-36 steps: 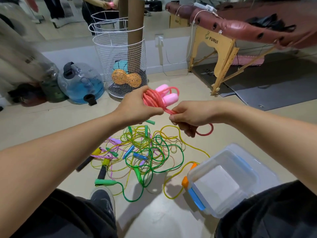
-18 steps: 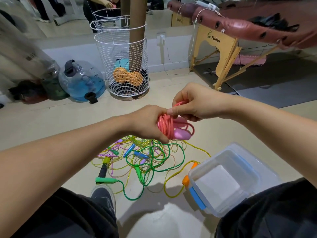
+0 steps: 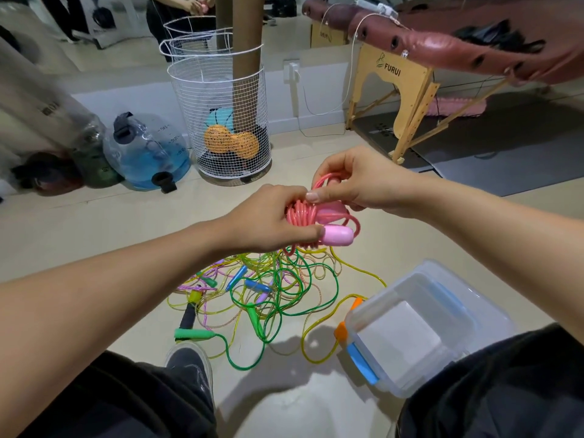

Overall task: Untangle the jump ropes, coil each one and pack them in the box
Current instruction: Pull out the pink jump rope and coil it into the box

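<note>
Two hands are raised over the floor. At ten o'clock of the pile, the left hand (image 3: 268, 218) is curled around the coiled pink rope (image 3: 303, 214); the right hand (image 3: 357, 181) pinches its upper loop. Tangled ropes (image 3: 268, 286) are spread below, open floor around them; the clear box (image 3: 420, 324) is set at four o'clock.

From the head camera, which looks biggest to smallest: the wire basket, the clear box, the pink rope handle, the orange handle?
1. White wire mesh basket
2. Clear plastic box, close behind; it sits nearer the camera, so this is unsure
3. Pink oval rope handle
4. Orange rope handle, partly hidden
</note>
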